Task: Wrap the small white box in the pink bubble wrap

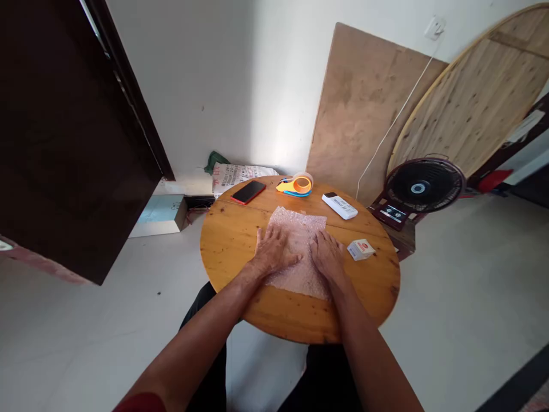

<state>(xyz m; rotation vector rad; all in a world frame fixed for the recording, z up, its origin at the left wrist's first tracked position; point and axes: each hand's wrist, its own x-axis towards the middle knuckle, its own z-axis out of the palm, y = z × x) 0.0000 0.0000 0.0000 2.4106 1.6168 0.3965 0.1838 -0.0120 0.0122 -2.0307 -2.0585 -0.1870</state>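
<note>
Person is sitting at a round wooden table (231,240), both hands lying flat on a sheet of pink bubble wrap (300,229) spread near the middle of the tabletop.

Going L to R: left hand (272,252) is resting palm down on the wrap's left part, fingers spread and pointing away from the body, thumb angling in toward the centre. Right hand (328,254) is pressing palm down on the right part, fingers slightly apart, just beside the left hand w/ a narrow strip of wrap showing between them. Neither hand is pinching or holding anything.

Progress, as a judgement: the sheet is lying open and mostly flat, so laying-out looks done; nothing is sitting on it yet, no fold or tape is showing, so wrapping and sealing look left to do.

Around, L to R: a red-edged phone (248,191) is lying at the far left rim, an orange-and-blue tape dispenser (295,185) at the far edge, a white remote (340,205) to its right, and a small white box (361,249) near the right hand, apart from the wrap. Off the table, a floor fan (422,186) is standing at right, w/ wooden boards (364,103) leaning on the wall behind. Nothing is blocking either hand.
</note>
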